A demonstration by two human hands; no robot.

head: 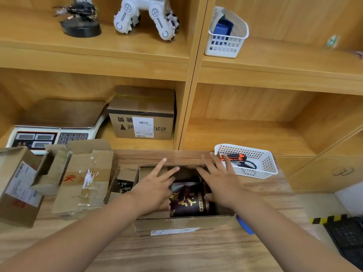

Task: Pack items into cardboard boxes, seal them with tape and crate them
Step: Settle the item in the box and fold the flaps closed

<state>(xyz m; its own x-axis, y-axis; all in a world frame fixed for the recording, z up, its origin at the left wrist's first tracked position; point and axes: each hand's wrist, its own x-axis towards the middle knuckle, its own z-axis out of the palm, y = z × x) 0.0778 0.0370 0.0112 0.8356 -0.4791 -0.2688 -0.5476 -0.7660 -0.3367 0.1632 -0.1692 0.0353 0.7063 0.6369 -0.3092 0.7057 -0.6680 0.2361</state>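
Note:
An open cardboard box (176,224) stands on the wooden table in front of me. Inside it lies a dark maroon canister (189,201) with gold lettering. My left hand (155,187) reaches over the box's left side, fingers spread and straight, its palm over the canister's left edge. On the right, my right hand (220,179) lies flat with straight fingers over the box's far right corner and flap, thumb beside the canister. Neither hand curls around anything.
Two opened cardboard boxes (86,179) (17,185) lie left of the box. A white basket (261,163) with scissors and an orange cutter sits to the right. A blue object (244,224) pokes out under my right forearm. A scale (53,132) and a sealed carton (143,118) occupy the shelf.

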